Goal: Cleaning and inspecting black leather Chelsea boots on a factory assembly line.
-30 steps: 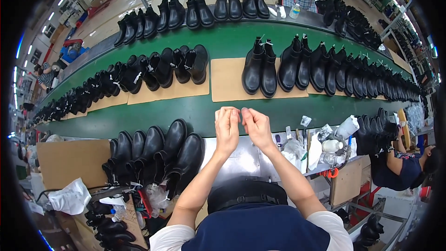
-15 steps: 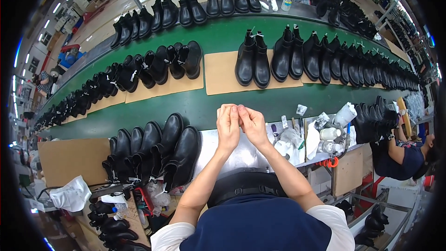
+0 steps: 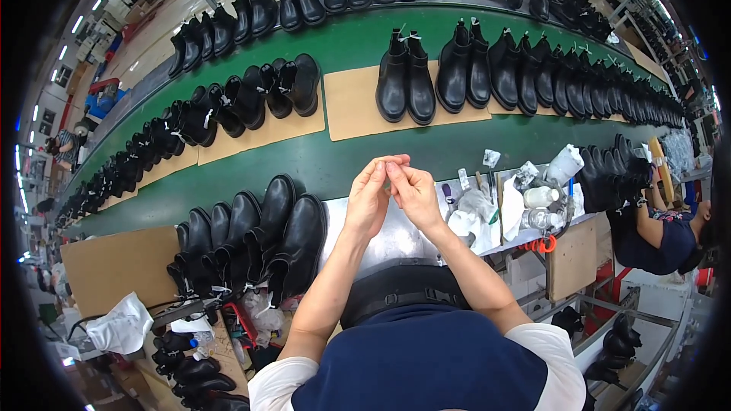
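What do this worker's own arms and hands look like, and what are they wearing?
Both hands are bare: the left hand and right hand have no gloves, rings or watch that I can make out. The forearms are uncovered up to short white sleeves. A dark navy apron or vest covers the chest.

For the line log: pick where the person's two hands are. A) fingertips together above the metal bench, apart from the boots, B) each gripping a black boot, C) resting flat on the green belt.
A: the left hand and right hand meet at the fingertips over the metal bench, with the black boots lying untouched to the left.
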`<state>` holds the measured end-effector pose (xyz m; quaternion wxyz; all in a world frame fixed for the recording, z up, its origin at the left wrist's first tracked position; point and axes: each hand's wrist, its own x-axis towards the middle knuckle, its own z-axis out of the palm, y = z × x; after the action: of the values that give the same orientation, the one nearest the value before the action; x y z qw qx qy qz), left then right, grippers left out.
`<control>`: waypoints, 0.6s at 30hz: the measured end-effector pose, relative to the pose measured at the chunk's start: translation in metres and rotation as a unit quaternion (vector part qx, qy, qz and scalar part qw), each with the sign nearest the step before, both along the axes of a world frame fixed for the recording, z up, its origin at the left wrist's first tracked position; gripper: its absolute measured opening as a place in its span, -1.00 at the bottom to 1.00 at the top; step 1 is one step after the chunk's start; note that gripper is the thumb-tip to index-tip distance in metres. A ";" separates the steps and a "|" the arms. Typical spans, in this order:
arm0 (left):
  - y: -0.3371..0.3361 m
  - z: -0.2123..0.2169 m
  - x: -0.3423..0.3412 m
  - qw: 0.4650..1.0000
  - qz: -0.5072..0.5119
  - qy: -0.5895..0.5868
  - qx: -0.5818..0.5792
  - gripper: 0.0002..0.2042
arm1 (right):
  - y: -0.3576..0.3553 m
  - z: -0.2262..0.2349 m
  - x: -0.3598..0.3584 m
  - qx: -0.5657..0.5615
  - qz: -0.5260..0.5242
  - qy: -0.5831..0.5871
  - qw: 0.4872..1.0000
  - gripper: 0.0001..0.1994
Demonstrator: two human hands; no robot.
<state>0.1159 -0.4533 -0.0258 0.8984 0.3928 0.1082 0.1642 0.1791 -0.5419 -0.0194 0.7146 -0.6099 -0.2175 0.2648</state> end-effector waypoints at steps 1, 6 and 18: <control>0.000 0.000 0.000 1.000 -0.002 -0.010 -0.015 -0.71 | -0.001 -0.001 0.000 -0.001 0.000 0.001 1.000 -0.54; -0.007 0.004 0.000 0.998 -0.001 -0.029 -0.056 -0.70 | -0.002 -0.001 0.000 0.008 0.000 0.016 1.000 -0.55; -0.005 -0.004 -0.010 0.994 -0.042 -0.049 -0.086 -0.79 | -0.011 -0.007 -0.006 0.073 0.067 0.117 0.988 -0.57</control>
<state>0.1056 -0.4579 -0.0300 0.9391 0.3098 0.0613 0.1352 0.1729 -0.5529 -0.0260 0.7582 -0.5053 -0.1913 0.3650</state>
